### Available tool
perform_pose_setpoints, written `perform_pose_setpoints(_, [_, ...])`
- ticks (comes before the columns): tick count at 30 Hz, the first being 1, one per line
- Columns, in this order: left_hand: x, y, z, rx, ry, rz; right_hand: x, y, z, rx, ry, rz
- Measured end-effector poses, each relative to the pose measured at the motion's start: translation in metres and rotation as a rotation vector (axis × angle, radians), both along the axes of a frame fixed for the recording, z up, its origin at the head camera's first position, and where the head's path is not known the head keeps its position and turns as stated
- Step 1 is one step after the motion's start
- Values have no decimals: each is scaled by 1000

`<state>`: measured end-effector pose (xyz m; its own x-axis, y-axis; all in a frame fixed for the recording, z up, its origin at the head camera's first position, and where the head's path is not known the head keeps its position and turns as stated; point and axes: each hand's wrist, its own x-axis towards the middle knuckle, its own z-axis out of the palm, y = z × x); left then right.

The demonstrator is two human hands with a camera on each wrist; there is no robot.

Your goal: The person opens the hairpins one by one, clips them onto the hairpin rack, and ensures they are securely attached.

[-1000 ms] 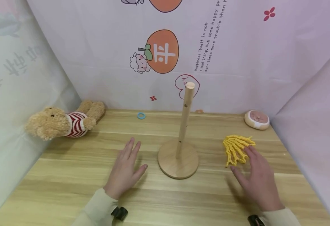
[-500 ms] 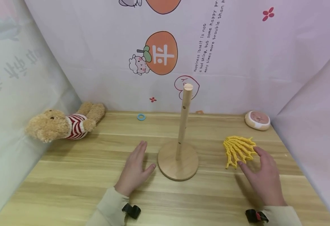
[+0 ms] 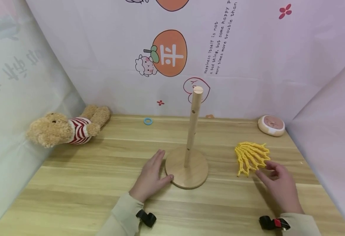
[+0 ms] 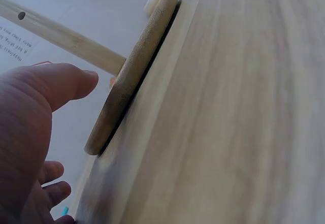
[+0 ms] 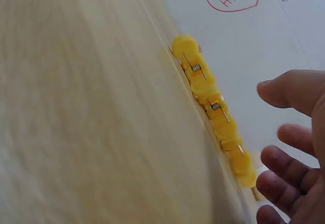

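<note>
A wooden stand, with a round base [image 3: 187,179] and an upright post [image 3: 193,123] pierced by small holes, stands mid-table. My left hand [image 3: 149,181] is beside the base's left edge, fingers extended and thumb spread; in the left wrist view its thumb [image 4: 71,84] hovers close to the base, and I cannot tell if anything touches. Right of the stand lies a fan-shaped bunch of yellow clothespins [image 3: 251,158]; the right wrist view shows small metal springs in the clothespins [image 5: 216,107]. My right hand [image 3: 283,186], fingers loosely bent and parted from the thumb, is at the fan's near right side, holding nothing.
A plush bear [image 3: 69,129] in a striped top lies at the far left. Near the back edge are a blue ring [image 3: 148,121] and a small round pinkish object [image 3: 271,125] at the right. Printed cloth [image 3: 249,49] walls enclose the wooden table [image 3: 190,209].
My left hand has moved right, up to the stand's base. The right hand has drawn slightly back and right along the clothespins, its fingers bending more. The stand and clothespins stay put.
</note>
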<state>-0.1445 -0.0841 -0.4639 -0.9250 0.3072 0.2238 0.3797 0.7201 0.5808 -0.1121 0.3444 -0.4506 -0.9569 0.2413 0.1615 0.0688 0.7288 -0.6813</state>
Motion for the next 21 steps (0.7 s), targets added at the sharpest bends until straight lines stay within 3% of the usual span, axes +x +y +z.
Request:
perform_pose_setpoints(7, [-5,11,-2,-23,-49,-51,0,-1,-4,17,-39,10])
perform_pose_setpoints(15, [-8,16,-3,-11,-88,-40,-1,-4,-5,78,-63,8])
perform_pose_setpoints(21, [-8,16,-2,-13,-79,-43,-4,-7,-5,79,-80,-9])
